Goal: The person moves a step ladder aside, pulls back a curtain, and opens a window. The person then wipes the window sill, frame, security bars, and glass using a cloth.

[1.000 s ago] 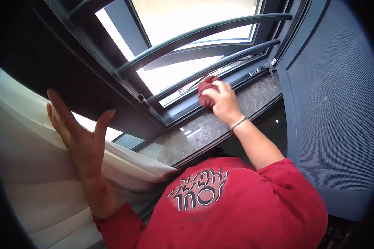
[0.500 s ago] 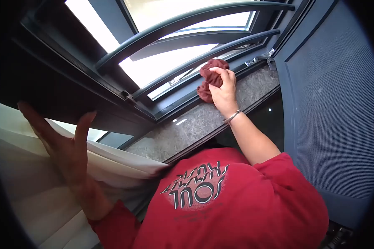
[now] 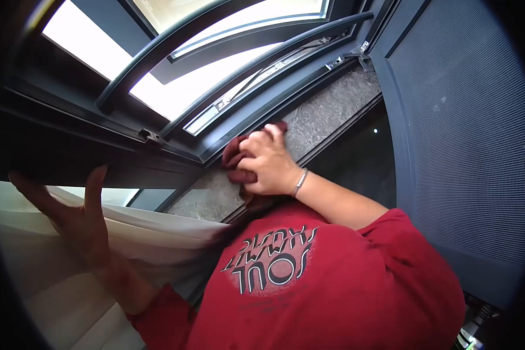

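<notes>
My right hand [image 3: 269, 166] presses a crumpled dark red cloth [image 3: 233, 153] onto the grey stone windowsill [image 3: 332, 111], close beside the dark window frame [image 3: 256, 119]. Its fingers are curled over the cloth, which bulges out on the left side. My left hand [image 3: 79, 219] is raised at the left with thumb and a finger spread apart against the lower edge of a dark window panel [image 3: 105, 154]. The other fingers of that hand are hard to see in the shade.
Two curved dark bars [image 3: 274, 49] cross the window opening. A mesh screen panel [image 3: 466, 146] stands open at the right, near a metal hinge [image 3: 350, 57]. A pale curtain [image 3: 157, 230] hangs at the left, below my left arm.
My right hand has moved with the cloth left and nearer my body, from the frame's lower edge onto the sill. My left hand stays at the panel; the view has shifted slightly.
</notes>
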The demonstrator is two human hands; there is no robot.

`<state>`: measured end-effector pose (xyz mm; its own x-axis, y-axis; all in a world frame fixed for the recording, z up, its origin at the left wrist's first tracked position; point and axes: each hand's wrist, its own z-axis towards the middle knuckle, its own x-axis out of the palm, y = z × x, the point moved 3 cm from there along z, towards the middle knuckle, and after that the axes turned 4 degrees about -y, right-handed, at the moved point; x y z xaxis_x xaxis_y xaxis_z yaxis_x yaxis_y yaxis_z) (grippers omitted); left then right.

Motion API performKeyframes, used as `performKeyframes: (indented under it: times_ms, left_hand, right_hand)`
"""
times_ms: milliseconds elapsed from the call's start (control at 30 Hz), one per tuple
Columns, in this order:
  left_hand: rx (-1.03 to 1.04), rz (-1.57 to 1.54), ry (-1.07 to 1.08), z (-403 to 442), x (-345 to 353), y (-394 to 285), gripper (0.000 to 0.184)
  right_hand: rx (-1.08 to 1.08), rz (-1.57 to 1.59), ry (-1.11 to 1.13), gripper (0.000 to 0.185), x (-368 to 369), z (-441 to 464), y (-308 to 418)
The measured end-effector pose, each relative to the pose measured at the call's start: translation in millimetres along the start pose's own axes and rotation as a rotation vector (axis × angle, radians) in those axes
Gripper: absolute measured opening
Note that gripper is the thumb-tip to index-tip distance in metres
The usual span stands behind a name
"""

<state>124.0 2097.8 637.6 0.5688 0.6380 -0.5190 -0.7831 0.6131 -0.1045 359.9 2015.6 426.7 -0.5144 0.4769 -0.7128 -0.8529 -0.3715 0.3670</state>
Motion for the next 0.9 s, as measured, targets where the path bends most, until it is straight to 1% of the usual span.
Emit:
performKeyframes:
  times_ms: [100,167,200,233,300,367,400,467,500,533,600,667,700,733,800,833,867,900]
  left_hand:
    - [-0.001,-0.008,0.007,1.4,0.5,-3.4,0.106]
    - [0.007,-0.014,0.01,4.7,0.3,-4.6,0.106]
    - [0.02,-0.034,0.005,5.3,0.3,-5.7,0.105]
    - [-0.012,-0.032,0.014,5.1,2.2,-6.6,0.105]
    - [0.002,-0.014,0.013,6.7,4.3,-7.1,0.105]
    - [0.014,0.007,0.01,6.1,6.7,-7.1,0.106]
    - [0.012,0.006,0.008,4.0,9.1,-5.9,0.106]
    - [0.01,0.007,-0.005,3.7,8.5,-5.0,0.106]
    - [0.022,0.008,-0.007,3.8,8.3,-6.5,0.106]
    - [0.036,-0.001,-0.009,2.9,9.6,-8.8,0.106]
    - [0.051,-0.003,-0.013,-0.2,10.0,-0.1,0.105]
    - [0.02,-0.024,0.006,-1.5,8.8,7.2,0.103]
    - [-0.006,0.009,0.012,-3.5,8.4,12.0,0.101]
    - [0.003,0.0,0.013,-4.0,6.4,11.4,0.102]
    - [-0.011,0.079,0.005,-4.9,2.9,12.6,0.103]
    - [-0.008,0.079,0.007,-5.8,1.2,13.1,0.103]
    - [-0.035,0.098,0.017,-6.7,0.4,14.6,0.104]
    - [-0.061,0.116,0.028,-7.2,0.2,15.9,0.105]
  right_hand:
    - [0.201,-0.195,-0.106,0.027,-32.2,-3.7,-36.5]
    - [0.27,-0.34,-0.155,0.025,-48.7,-5.4,-59.7]
    - [0.318,-0.325,-0.191,0.024,-55.7,-8.2,-74.2]
    - [0.344,-0.364,-0.231,0.022,-62.4,-11.6,-90.0]
    - [0.439,-0.442,-0.289,0.023,-78.4,-18.3,-116.6]
    - [0.592,-0.545,-0.349,0.023,-94.5,-22.9,-147.3]
    - [0.638,-0.587,-0.381,0.028,-100.9,-29.4,-162.7]
    - [0.707,-0.785,-0.418,0.033,-104.5,-34.2,-172.9]
    - [0.733,-0.787,-0.402,0.037,-100.7,-36.2,-176.5]
    - [0.764,-0.664,-0.352,0.037,-97.3,-35.7,-177.2]
    - [0.756,-0.59,-0.353,0.037,-94.4,-39.3,-169.0]
    - [0.721,-0.579,-0.496,0.036,-86.9,-49.4,-154.3]
    - [0.756,-0.607,-0.572,0.037,-86.5,-53.3,-148.8]
    - [0.825,-0.639,-0.583,0.041,-87.1,-59.9,-151.8]
    - [0.942,-0.73,-0.602,0.048,-96.1,-60.7,-163.2]
    - [1.078,-0.721,-0.502,0.057,-99.9,-57.6,-172.2]
    - [1.129,-0.675,-0.43,0.062,-104.0,-50.4,-177.4]
    - [1.126,-0.71,-0.381,0.063,-102.3,-45.0,-184.5]
